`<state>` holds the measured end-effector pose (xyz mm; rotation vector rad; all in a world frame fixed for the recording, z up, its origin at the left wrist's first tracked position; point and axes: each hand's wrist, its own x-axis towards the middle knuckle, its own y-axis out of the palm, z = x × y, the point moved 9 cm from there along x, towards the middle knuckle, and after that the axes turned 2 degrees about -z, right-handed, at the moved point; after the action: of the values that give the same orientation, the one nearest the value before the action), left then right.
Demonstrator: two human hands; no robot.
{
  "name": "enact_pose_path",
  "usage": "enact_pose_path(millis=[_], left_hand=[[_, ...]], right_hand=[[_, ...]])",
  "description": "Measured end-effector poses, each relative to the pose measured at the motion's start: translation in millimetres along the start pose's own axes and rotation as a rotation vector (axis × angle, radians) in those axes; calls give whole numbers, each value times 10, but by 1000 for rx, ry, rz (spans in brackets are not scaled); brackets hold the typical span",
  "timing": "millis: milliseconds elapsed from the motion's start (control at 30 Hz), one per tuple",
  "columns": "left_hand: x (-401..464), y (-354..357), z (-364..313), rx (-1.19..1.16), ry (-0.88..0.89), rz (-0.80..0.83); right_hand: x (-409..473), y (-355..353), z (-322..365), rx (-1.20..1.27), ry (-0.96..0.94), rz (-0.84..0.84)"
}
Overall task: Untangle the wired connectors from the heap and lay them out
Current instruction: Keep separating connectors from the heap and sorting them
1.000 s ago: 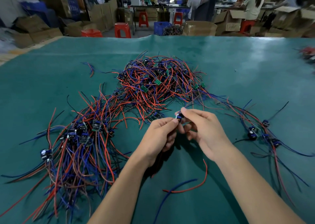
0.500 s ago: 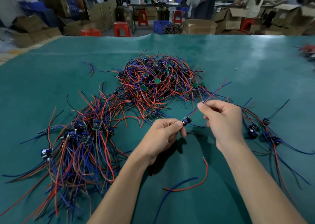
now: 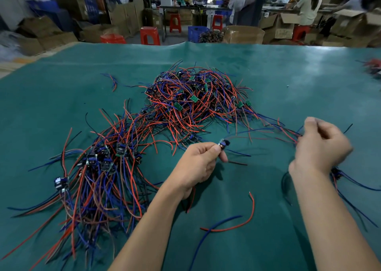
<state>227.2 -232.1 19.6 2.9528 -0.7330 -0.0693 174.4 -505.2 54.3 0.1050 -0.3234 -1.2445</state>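
One connector [image 3: 223,143] pinched at left grip [image 3: 198,165] fingertips; right grip [image 3: 321,144] blurred, state unclear

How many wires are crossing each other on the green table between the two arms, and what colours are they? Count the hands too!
Red wire: 1
Blue wire: 1
Hands: 2, the left hand pinching a connector and the right hand, blurred, seemingly gripping its wires
Total: 4
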Motion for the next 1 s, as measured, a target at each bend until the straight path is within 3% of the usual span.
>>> enact_pose_path(millis=[67, 233, 300, 367, 500, 800, 900, 1000], left_hand=[[16, -69, 13, -44, -4, -69], [10, -29, 22, -28, -8, -73], [-5, 23, -1, 7, -3, -27], [-15, 44, -21, 55, 0, -9], [-31, 62, -43, 116, 0, 8], [-28, 118, -41, 157, 12, 59], [-21, 95, -49, 147, 21, 55], [-25, 77, -59, 125, 35, 21]], right_hand=[[-51, 78, -31, -34, 31, 75], [-1003, 830, -158, -214, 101, 888], [-1258, 923, -154, -188, 79, 1048], [-1306, 934, -131, -154, 55, 1101], [-1263, 915, -63, -119, 5, 1105], [-711, 636, 180, -1, -56, 601], [-588, 483, 434, 44, -187, 432], [-670, 487, 897, 90, -381, 382]])
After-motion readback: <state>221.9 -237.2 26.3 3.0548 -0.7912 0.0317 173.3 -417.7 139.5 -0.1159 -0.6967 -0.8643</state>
